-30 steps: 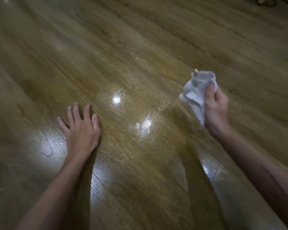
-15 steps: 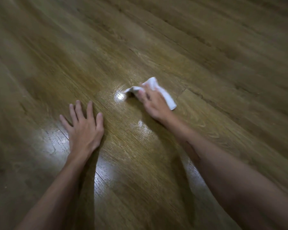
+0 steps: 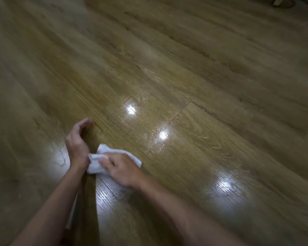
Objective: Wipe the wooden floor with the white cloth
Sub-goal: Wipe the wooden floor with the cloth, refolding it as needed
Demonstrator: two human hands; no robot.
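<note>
The wiping is under way, not finished. The right hand (image 3: 122,170) presses the white cloth (image 3: 103,157) flat against the wooden floor (image 3: 203,77), fingers spread over the bunched fabric; they look extended rather than curled round it, though motion blur softens them. The cloth lies right against the wrist of the left hand (image 3: 77,139), touching it or nearly so. The left hand props on the floor, tilted onto its edge with relaxed fingers, and grips nothing.

Beyond the cloth, on the far side, the boards carry pale, streaky smears around two bright light reflections (image 3: 131,110), which suggests a damp or hazy film there, either freshly wiped or waiting for a pass; I cannot tell which. To the cloth's left, by the left wrist, a mottled mark (image 3: 62,157) shows in another glare patch.

Most of the floor farther from the cloth looks dull and shows no smears, so I judge that only the small patch around the cloth is covered and much remains.
</note>
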